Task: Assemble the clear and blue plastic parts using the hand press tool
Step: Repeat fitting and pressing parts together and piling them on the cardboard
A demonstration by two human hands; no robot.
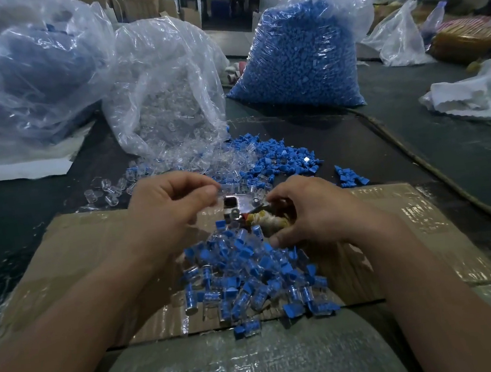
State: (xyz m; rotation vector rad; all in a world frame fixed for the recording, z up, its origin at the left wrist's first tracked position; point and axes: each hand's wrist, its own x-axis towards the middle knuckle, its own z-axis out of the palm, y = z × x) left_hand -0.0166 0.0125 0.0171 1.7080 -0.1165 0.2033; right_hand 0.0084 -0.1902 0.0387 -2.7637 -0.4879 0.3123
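left hand (172, 203): thumb and finger pinch what looks like a small clear plastic cup (221, 190), ready to load | right hand (311, 212): fingers curl round rag-wrapped metal hand press tool (268, 220), picture middle, to squeeze | joined blue-and-clear pieces (249, 280): piled below, out of the way

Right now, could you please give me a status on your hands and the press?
Left hand curled over the hand press, contents unclear. Right hand grips its wrapped handle. Pile of assembled parts crowds the near side.
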